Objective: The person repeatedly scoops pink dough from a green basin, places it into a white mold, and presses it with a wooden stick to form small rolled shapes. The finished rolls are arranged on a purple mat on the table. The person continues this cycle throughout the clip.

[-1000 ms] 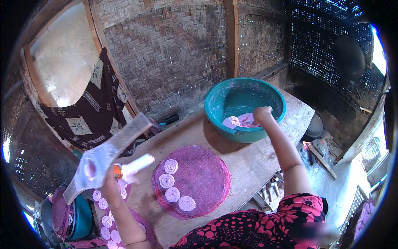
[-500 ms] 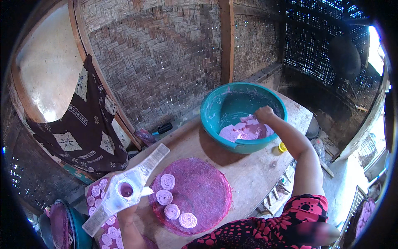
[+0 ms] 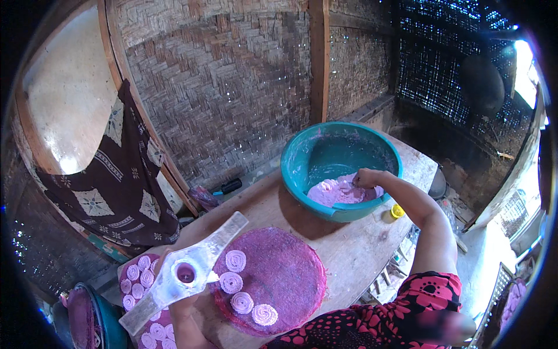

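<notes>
1. Step in hand: reloading. Your right hand [image 3: 365,177] is clenched on pink dough [image 3: 337,192] in the teal bowl [image 3: 302,168].
2. Your left hand [image 3: 177,305] grasps the press [image 3: 186,272] beside the mat [image 3: 290,273], which carries four spirals [image 3: 235,260].
3. Next move likely calls for dough in the press cup.

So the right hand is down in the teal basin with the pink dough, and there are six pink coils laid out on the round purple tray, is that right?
Not quite. The head view shows four pink coils on the round purple tray, not six. The rest holds: the right hand is in the teal basin, on the pink dough.
</notes>
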Motion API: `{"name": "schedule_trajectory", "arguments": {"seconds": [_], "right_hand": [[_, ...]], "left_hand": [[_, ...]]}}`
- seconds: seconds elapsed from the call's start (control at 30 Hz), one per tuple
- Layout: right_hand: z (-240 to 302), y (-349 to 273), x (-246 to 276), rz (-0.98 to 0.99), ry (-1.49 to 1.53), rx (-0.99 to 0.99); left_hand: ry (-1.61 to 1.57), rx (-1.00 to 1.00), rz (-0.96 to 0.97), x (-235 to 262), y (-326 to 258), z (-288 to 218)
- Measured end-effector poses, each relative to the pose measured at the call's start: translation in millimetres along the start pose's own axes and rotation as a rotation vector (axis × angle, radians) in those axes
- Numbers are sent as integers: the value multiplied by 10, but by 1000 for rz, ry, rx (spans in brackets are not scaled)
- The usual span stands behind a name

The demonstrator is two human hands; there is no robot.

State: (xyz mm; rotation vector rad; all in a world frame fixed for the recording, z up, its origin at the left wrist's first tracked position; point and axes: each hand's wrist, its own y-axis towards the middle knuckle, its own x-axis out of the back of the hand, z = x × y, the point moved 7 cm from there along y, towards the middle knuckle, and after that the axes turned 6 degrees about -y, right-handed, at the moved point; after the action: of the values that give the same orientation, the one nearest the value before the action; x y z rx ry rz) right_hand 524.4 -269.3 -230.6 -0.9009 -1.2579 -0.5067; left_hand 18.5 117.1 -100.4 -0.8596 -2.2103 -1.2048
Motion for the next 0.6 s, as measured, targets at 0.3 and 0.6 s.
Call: {"name": "schedule_trajectory", "arguments": {"seconds": [0.3, 0.6], "right_hand": [[-143, -997, 605, 207, 394, -117], [1547, -1912, 1227, 545, 631, 502]], "left_hand": [[9, -42, 9, -41, 53, -161], [48, -329, -20, -305, 221, -622]]}}
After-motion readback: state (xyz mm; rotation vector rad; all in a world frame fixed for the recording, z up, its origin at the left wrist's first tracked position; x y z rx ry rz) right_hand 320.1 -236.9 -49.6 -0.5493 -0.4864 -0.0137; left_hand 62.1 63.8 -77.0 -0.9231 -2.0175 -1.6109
